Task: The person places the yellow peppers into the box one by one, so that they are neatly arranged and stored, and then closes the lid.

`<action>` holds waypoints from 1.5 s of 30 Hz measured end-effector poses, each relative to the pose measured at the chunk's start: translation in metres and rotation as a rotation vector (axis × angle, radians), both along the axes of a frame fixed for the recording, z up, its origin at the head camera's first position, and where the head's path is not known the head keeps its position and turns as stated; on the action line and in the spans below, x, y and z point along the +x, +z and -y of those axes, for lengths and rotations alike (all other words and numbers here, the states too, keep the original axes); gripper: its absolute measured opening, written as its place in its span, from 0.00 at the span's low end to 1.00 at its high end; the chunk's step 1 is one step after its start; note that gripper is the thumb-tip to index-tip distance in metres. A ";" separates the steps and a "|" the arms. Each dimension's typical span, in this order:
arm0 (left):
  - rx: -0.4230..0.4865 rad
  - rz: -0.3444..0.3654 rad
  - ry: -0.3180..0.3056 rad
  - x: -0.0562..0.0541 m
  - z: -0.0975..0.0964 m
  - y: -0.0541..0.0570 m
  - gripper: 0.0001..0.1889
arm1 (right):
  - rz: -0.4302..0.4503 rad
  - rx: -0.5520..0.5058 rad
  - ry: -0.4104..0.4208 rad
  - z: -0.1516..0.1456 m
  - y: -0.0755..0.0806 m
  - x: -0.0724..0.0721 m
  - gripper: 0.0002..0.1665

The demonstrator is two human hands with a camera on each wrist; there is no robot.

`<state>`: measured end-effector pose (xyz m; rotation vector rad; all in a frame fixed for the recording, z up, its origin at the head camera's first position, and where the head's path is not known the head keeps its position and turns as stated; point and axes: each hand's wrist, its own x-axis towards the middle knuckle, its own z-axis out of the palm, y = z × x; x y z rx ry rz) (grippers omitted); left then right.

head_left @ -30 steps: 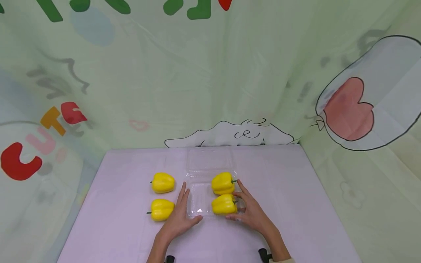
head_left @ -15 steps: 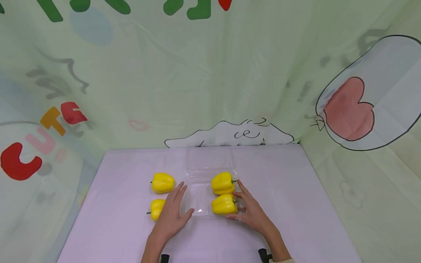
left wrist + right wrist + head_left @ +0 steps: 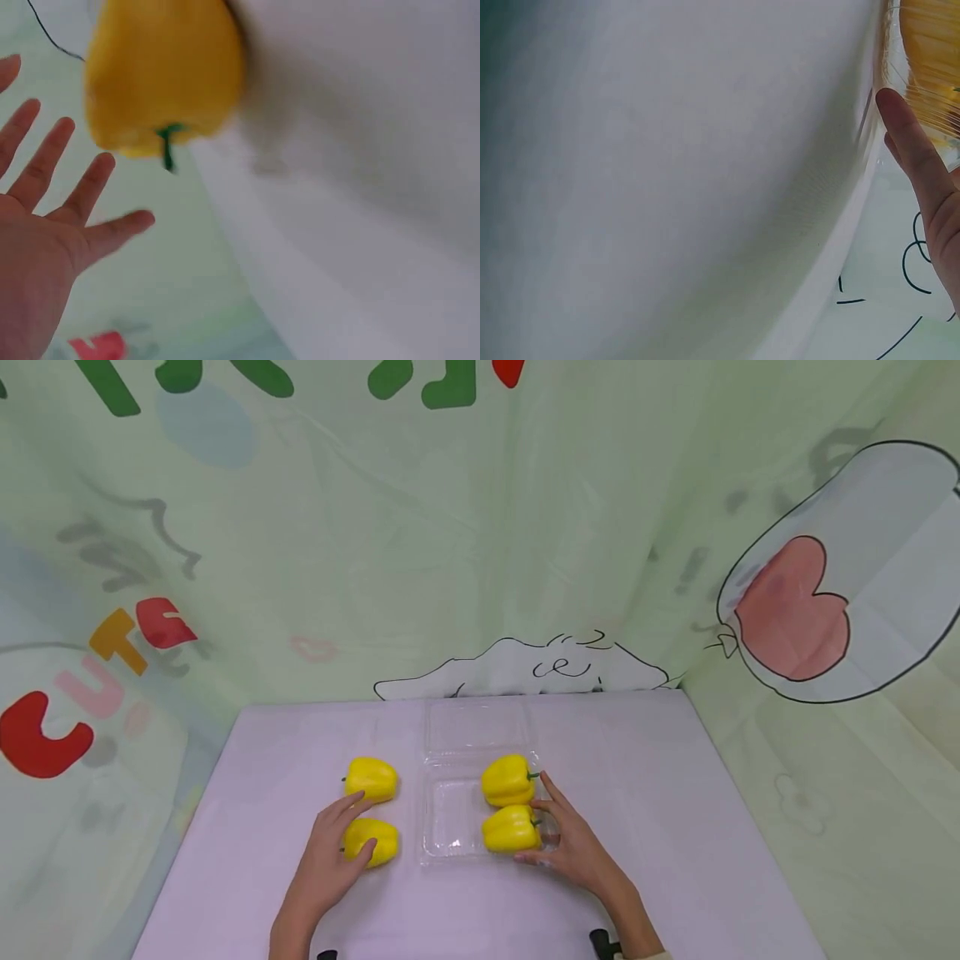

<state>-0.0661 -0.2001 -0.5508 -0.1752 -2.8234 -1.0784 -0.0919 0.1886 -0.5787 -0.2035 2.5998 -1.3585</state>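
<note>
My left hand point(image 3: 324, 860) reaches over the near-left yellow bell pepper point(image 3: 384, 843), its fingers spread and its thumb overlapping the pepper in the head view. In the left wrist view the fingers are splayed beside a yellow bell pepper point(image 3: 165, 71) with a green stem. My right hand point(image 3: 572, 847) rests at the right side of a clear plastic container point(image 3: 450, 858). A straight digit touches the container's wall in the right wrist view. Beside that hand, a yellow bell pepper point(image 3: 512, 829) lies in the container, with another bell pepper point(image 3: 507, 779) behind it.
A fourth bell pepper point(image 3: 372, 778) lies at the far left, close to my left fingertips. The container's clear lid point(image 3: 477, 725) lies folded back toward the wall. A pale cloth point(image 3: 637, 777) covers the table, and a printed curtain point(image 3: 450, 543) hangs behind.
My left hand has left the container's left side and moved left over the near-left pepper. The right hand and the peppers in the container have stayed in place.
</note>
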 end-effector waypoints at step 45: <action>0.423 0.292 0.058 0.006 0.029 -0.046 0.33 | 0.031 -0.002 -0.024 0.001 -0.003 -0.001 0.53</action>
